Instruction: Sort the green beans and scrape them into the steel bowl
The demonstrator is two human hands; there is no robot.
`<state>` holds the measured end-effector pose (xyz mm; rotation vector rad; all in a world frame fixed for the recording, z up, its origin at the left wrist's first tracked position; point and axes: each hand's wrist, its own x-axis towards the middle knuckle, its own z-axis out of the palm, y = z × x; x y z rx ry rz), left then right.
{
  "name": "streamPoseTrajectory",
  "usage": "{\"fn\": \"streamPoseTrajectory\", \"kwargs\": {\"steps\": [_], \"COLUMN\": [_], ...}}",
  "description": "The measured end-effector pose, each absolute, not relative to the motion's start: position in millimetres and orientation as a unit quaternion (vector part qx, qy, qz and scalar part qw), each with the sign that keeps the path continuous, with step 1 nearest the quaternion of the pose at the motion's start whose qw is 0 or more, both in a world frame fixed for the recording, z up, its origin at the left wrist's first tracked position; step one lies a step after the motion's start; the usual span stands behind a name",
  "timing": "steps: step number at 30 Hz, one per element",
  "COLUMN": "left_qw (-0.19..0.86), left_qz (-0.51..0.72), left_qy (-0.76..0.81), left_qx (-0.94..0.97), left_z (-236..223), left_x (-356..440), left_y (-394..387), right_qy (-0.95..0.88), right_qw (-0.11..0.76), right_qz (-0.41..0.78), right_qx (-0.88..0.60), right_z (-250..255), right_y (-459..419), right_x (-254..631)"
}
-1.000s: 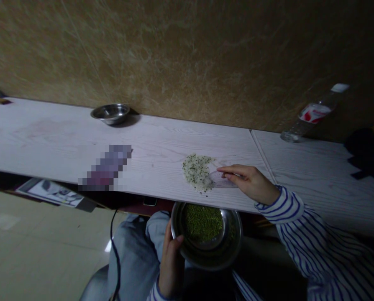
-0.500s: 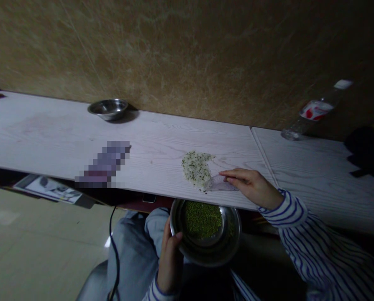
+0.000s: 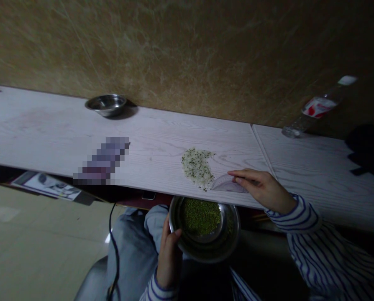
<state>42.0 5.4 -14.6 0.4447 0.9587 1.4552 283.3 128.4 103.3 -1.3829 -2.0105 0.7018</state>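
My left hand point(image 3: 170, 251) grips the left rim of a metal bowl point(image 3: 234, 234), thumb over the edge. Green mung beans point(image 3: 201, 215) lie in this bowl, held just below the table's front edge. Between the fingertips of my right hand point(image 3: 262, 186) is a clear, purplish protractor point(image 3: 226, 184), resting low over the tabletop. Just left of the protractor spreads a heap of white grains mixed with green beans point(image 3: 196, 167), probably rice; single grains are too small to make out. Palm and fingers of my left hand are partly hidden behind the bowl.
A second metal bowl point(image 3: 107, 106) stands near the wall on the white table point(image 3: 155, 138). A pixelated flat item point(image 3: 102, 161) lies at the left. A plastic bottle point(image 3: 317, 108) and a dark cloth-like thing point(image 3: 367, 148) are at the right. A black cable point(image 3: 114, 255) hangs below.
My right hand has shifted a little to the right with the protractor, drawing it away from the heap. My left hand still holds the bowl; the view has tilted slightly.
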Motion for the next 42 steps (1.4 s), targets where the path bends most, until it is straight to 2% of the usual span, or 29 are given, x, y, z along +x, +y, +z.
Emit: {"fn": "streamPoseTrajectory", "kwargs": {"steps": [42], "left_qw": [0.620], "left_qz": [0.638], "left_qy": [0.421], "left_qx": [0.177], "left_z": [-9.1], "left_x": [43.5], "left_y": [5.5], "right_qy": [-0.780], "right_qw": [0.293], "right_qz": [0.248], "right_qx": [-0.494], "right_z": [95.4], "right_y": [133.6], "right_x": [268.9]}}
